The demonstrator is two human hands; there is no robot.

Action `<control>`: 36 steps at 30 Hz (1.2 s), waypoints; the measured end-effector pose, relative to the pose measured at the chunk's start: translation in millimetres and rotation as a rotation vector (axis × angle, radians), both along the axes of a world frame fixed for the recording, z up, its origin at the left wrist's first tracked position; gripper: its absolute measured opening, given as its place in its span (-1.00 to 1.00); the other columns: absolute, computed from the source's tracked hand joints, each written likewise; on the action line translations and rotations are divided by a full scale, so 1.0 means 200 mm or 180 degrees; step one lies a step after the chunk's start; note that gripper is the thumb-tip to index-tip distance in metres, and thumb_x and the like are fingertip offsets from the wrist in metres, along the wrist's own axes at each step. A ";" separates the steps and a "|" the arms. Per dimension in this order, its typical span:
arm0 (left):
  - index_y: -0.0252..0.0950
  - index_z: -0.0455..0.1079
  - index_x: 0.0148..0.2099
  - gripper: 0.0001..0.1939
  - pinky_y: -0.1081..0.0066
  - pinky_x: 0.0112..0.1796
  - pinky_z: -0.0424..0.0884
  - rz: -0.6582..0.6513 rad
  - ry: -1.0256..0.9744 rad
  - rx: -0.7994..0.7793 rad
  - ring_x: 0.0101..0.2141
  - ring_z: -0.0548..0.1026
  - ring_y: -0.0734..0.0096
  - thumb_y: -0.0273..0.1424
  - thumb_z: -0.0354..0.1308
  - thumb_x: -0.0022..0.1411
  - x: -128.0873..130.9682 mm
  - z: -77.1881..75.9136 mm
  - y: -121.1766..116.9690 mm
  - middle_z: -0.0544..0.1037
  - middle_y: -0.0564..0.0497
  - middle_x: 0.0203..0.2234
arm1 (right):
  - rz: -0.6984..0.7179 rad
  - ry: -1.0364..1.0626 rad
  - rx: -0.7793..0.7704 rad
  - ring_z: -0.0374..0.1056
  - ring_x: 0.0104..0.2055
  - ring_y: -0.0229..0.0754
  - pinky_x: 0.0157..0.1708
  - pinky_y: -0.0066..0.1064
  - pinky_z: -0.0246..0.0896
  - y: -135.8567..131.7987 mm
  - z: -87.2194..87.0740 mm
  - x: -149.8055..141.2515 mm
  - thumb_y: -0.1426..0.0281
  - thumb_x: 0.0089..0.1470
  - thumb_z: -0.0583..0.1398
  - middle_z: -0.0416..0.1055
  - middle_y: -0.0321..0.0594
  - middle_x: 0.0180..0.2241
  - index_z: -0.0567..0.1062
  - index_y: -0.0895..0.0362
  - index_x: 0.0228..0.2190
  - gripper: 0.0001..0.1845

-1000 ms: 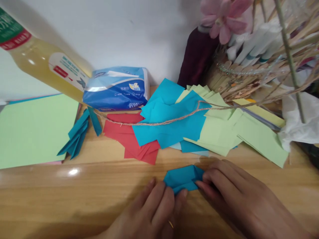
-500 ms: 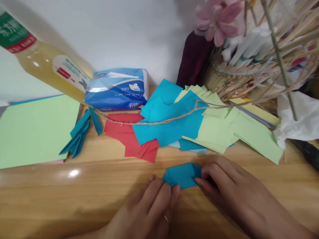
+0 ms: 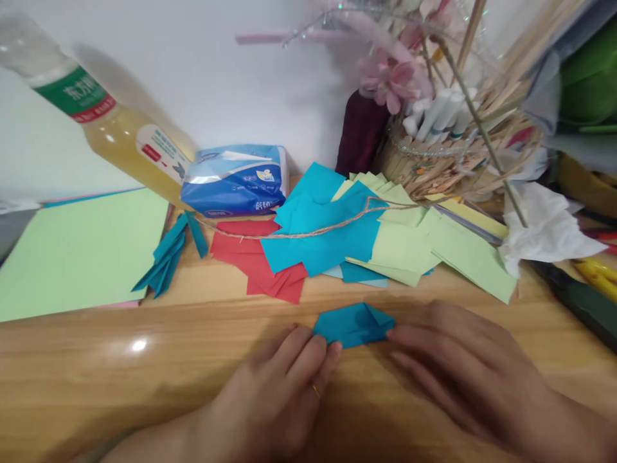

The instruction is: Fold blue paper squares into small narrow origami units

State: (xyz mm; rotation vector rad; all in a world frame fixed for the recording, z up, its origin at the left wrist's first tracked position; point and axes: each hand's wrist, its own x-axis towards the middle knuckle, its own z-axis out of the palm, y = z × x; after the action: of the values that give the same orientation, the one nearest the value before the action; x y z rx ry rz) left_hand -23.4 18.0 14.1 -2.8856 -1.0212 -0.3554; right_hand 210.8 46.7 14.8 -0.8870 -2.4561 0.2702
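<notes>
A small piece of blue paper [image 3: 351,326] lies on the wooden table [image 3: 159,392], its edges and corners folded inward. My left hand [image 3: 289,379] is closed at its lower left edge, fingertips and thumb pinching the paper against the table; a gold ring shows on one finger. At the paper's right corner is my right hand [image 3: 463,366], its fingertips touching the folded tip. The right fingers are slightly blurred, and the thumb sits below them, apart from the paper. Behind the hands spread loose blue sheets [image 3: 332,225], red sheets [image 3: 260,263] and light green sheets [image 3: 405,247].
Folded blue strips [image 3: 166,254] lie beside a light green paper stack [image 3: 81,257]. A tissue pack [image 3: 236,180] and a tilted drink bottle [image 3: 120,141] stand by the wall. Twine [image 3: 308,233] crosses the sheets. A crumpled tissue [image 3: 544,225] and a basket with markers [image 3: 414,154] are at right.
The right corner of the blue paper now lies folded down, and my right thumb has come off it. My left hand keeps its hold. The view has shifted to the right.
</notes>
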 end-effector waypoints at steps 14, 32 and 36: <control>-0.48 0.42 -0.14 -0.64 0.26 -0.13 0.27 0.0132 -0.0062 0.0593 -0.21 0.39 0.26 -0.63 -0.22 0.27 0.00 -0.01 -0.09 0.50 -0.08 -0.27 | 0.0385 -0.0661 0.0784 0.37 -0.05 -0.15 -0.07 -0.33 0.33 -0.10 0.01 -0.08 0.55 0.22 -0.07 0.44 -0.13 -0.09 0.48 0.24 -0.16 -0.65; -0.41 0.37 -0.10 -0.61 0.35 -0.24 0.29 0.0133 -0.0184 0.0955 -0.30 0.50 0.35 -0.61 -0.29 0.33 0.02 -0.02 -0.09 0.57 -0.03 -0.29 | 0.0999 0.0359 -0.0259 0.33 0.00 -0.25 -0.01 -0.44 0.25 -0.05 0.00 -0.05 0.56 0.13 0.04 0.47 -0.05 -0.11 0.31 0.28 0.01 -0.62; -0.35 0.38 -0.06 -0.60 0.37 -0.25 0.28 0.0071 -0.0054 0.0864 -0.19 0.47 0.31 -0.58 -0.28 0.34 0.01 -0.06 -0.10 0.54 0.01 -0.21 | 0.0395 0.0471 -0.0296 0.32 0.00 -0.22 -0.03 -0.33 0.27 0.02 0.00 0.00 0.62 0.10 0.02 0.44 -0.08 -0.08 0.29 0.19 0.01 -0.58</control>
State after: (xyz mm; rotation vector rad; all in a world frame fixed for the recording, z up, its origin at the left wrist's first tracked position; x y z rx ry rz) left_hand -20.4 -1.1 2.5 -2.6319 -0.9262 -0.4771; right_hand 211.7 51.1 14.7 -0.7257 -2.3796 0.4804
